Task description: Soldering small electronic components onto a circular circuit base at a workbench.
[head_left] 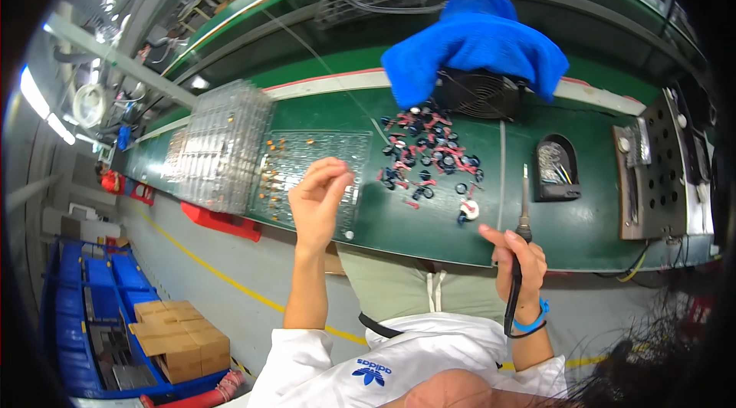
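My left hand [317, 201] hovers over a clear plastic tray [354, 149], its thumb and fingers pinched together. Whatever may be between the fingertips is too small to make out. Several small orange-brown parts [274, 170] lie in the tray's left side. A soldering iron [524, 213] is gripped in my right hand [523, 264], its tip pointing away from me and its cord hanging past the wrist. Just beyond the right fingertips sits a round white piece [470, 210] with a small dark part with red wires against it. A loose pile of similar black parts with red wires [437, 149] spreads between the hands.
Stacked clear trays [226, 144] stand at the left. A black fan [481, 94] under a blue cloth [471, 48] is behind the pile. A black tip-cleaner holder [566, 192] and a perforated metal unit [661, 170] are on the right. Blue racking [69, 316] with cardboard boxes [188, 339] stands lower left.
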### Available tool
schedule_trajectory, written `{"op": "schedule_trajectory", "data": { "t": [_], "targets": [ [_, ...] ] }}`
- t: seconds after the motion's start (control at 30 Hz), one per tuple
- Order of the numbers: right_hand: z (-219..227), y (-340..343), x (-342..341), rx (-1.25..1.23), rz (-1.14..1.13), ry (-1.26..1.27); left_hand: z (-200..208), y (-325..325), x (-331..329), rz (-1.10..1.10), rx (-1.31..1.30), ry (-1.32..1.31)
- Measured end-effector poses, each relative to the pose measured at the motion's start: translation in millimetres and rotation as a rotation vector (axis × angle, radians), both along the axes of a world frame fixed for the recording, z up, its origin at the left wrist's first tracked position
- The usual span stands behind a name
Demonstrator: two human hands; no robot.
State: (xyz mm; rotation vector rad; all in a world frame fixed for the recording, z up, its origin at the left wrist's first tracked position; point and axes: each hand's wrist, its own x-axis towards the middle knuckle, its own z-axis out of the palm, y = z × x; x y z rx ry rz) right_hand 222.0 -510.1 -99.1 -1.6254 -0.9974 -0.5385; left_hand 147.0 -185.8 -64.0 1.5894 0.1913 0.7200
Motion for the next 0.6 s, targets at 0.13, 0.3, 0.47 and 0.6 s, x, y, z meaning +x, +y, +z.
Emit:
{"op": "schedule_trajectory", "data": {
  "t": [0.13,0.3,0.47,0.6],
  "targets": [
    [-11.0,-15.3,-3.8,0.088,0.013,0.044,-6.6,-55.6,11.9,-0.248,-0.11,0.008],
    [-6.1,-32.9,-4.3,-0.025,-0.111,-0.031,-19.5,-88.5,28.2,-0.359,-0.123,0.037],
    [-16.0,-35.7,-9.0,-0.05,-0.145,-0.02,-22.7,-106.2,40.2,-0.35,0.123,0.009],
    [-14.3,-34.0,-7.2,-0.071,-0.14,-0.041,-24.3,-112.5,42.5,-0.355,0.172,0.063]
  ]
}}
